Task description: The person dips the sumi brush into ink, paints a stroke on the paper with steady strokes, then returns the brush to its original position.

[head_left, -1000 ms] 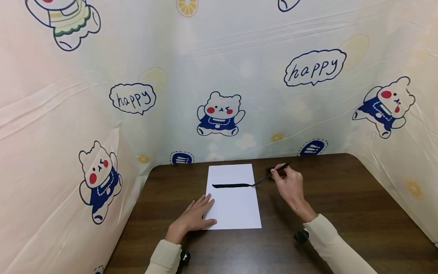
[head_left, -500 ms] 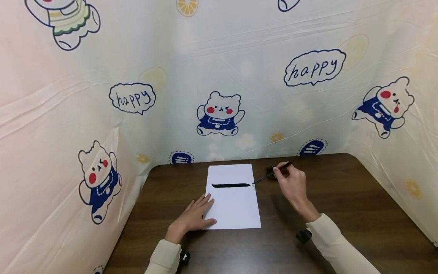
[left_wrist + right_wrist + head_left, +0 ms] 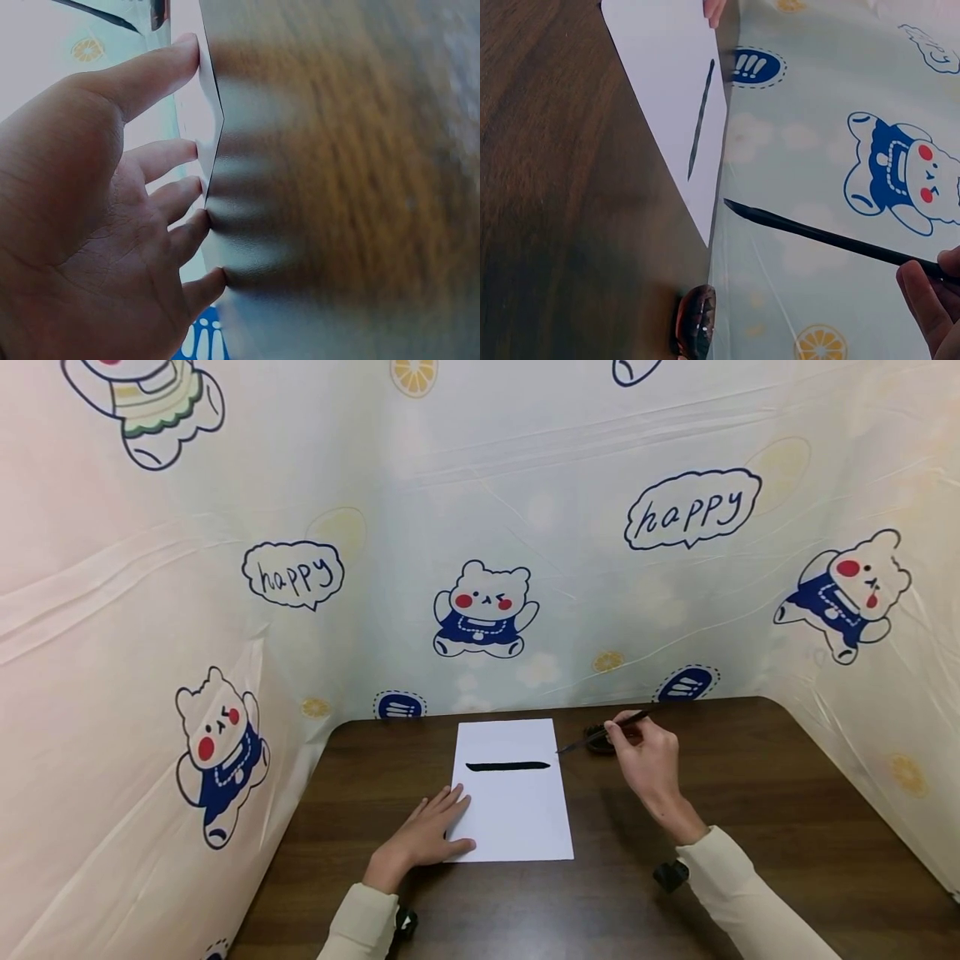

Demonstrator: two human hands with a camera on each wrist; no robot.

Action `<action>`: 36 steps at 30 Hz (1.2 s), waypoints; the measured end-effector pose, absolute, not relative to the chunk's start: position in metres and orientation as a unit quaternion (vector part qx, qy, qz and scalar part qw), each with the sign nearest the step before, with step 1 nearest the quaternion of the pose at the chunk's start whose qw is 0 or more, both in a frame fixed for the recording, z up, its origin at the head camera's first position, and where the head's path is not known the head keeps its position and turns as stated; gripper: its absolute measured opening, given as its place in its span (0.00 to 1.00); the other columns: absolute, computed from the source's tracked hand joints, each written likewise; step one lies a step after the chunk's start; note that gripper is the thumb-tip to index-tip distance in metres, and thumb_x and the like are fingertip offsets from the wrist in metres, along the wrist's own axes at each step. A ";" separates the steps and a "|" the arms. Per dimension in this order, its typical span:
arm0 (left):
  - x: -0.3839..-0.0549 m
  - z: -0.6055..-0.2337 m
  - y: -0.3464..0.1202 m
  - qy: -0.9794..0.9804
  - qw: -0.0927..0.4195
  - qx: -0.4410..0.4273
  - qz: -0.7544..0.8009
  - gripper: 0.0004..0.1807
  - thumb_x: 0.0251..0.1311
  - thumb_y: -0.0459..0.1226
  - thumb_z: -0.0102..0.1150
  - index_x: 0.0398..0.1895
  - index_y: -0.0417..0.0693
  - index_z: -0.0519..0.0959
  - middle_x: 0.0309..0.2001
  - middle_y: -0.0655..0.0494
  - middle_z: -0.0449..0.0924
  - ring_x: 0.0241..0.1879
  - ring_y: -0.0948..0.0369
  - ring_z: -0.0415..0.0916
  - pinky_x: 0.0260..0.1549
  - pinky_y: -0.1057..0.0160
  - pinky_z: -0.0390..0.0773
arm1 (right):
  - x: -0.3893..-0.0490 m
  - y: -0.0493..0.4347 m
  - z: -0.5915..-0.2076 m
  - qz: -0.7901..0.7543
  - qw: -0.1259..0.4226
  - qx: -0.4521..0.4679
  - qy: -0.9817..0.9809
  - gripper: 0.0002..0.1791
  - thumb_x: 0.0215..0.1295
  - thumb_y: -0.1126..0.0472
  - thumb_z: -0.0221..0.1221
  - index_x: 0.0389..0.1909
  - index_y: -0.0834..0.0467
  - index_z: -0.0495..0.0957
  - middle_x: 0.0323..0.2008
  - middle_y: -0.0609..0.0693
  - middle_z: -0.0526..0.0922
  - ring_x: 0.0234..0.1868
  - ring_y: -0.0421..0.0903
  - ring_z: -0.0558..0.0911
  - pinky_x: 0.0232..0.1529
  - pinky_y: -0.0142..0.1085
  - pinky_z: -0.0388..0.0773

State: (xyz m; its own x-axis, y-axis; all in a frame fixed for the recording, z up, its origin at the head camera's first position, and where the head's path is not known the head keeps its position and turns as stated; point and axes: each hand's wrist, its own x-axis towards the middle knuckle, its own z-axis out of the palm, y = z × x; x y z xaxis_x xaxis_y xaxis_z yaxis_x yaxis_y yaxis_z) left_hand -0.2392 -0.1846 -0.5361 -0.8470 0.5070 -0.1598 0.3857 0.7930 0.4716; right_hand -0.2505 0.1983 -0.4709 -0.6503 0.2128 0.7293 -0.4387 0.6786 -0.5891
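Observation:
A sheet of white paper [image 3: 513, 822] lies on the table, crossed by one thick black horizontal stroke [image 3: 507, 767]. My left hand [image 3: 423, 833] rests on the paper's lower left edge; in the left wrist view its fingers [image 3: 161, 71] are spread and fairly straight. Beyond the paper's right side, my right hand [image 3: 651, 767] pinches a thin black brush [image 3: 817, 234] between thumb and fingers. The brush slants down to the left. Its dark tip hangs near the sheet's right edge, apart from the paper in the right wrist view.
A small dark, shiny dish-like object [image 3: 697, 322] stands right of the paper, partly behind the brush and right hand in the head view; its contents cannot be made out. The brown wooden table [image 3: 360, 777] meets a printed cloth [image 3: 570, 610] at its back and sides.
The brush tip has left the right end of the black stroke and risen. My right hand has shifted slightly right and away from the paper. The left hand keeps its place.

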 end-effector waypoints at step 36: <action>-0.238 -0.536 -0.184 0.939 0.136 0.237 0.207 0.46 0.69 0.56 0.65 0.84 0.46 0.62 0.87 0.46 0.51 0.87 0.43 0.44 0.82 0.30 0.44 | -0.252 0.217 -0.449 0.377 0.454 0.073 -0.804 0.06 0.64 0.66 0.74 0.38 0.64 0.88 0.31 0.55 0.91 0.31 0.26 0.84 0.39 0.11 0.72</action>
State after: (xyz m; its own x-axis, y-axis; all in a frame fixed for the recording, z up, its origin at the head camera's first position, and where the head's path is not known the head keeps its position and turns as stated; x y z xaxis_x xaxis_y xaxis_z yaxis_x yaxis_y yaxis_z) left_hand -0.2382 -0.1837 -0.5359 -0.8503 0.5023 -0.1569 0.3900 0.8018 0.4528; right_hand -0.2518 0.2173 -0.4487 -0.5775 0.2248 0.7849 -0.4595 0.7052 -0.5400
